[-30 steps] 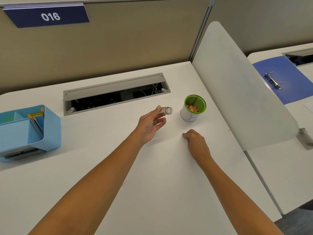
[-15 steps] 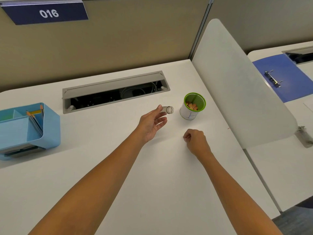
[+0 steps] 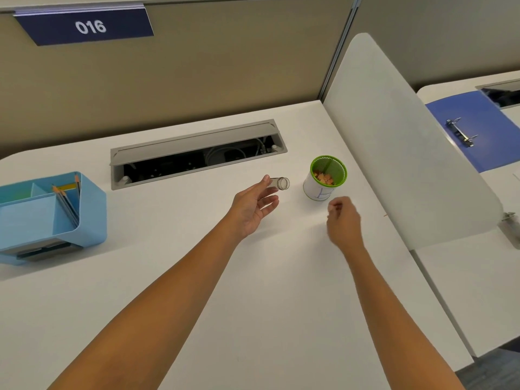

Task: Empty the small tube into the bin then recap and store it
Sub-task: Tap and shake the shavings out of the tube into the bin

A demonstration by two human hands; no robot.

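Tube (image 3: 280, 183): small, clear plastic cylinder, uncapped, lying sideways with its round open mouth pointing right toward the bin (image 3: 325, 181). Looks empty. Left hand (image 3: 252, 207) has it pinched at the closed end between thumb and forefinger; the other fingers are spread loose below, palm partly up. Tube is held above the worktop (image 3: 253, 291), just left of the bin, not touching it.

Bin: small round cup, green mesh inside and at the rim, white paper wrap outside with blue pen marks. Small orange and pale scraps lie in the bottom. It stands upright on the worktop beside the divider (image 3: 408, 153).

Right hand (image 3: 343, 218): fingers curled in, fingertips bunched together just near of the bin. Blurred; cannot tell whether anything is held in that grip.

Worktop is smooth, matte white, with rounded corners. At the far side is a grey metal cable slot (image 3: 197, 153), long and rectangular, with its flap raised and dark cables inside. The divider is a white panel with rounded top corners, standing along the right edge.

Far left: light blue organizer (image 3: 53, 215), rounded box with inner compartments. Pencils (image 3: 66, 202) lean in one section; the other contents are unclear.

Beyond the divider, a blue ring binder (image 3: 472, 128) lies open, its metal rings showing. Tan fabric partition behind carries a dark blue sign (image 3: 87, 26) reading 016.
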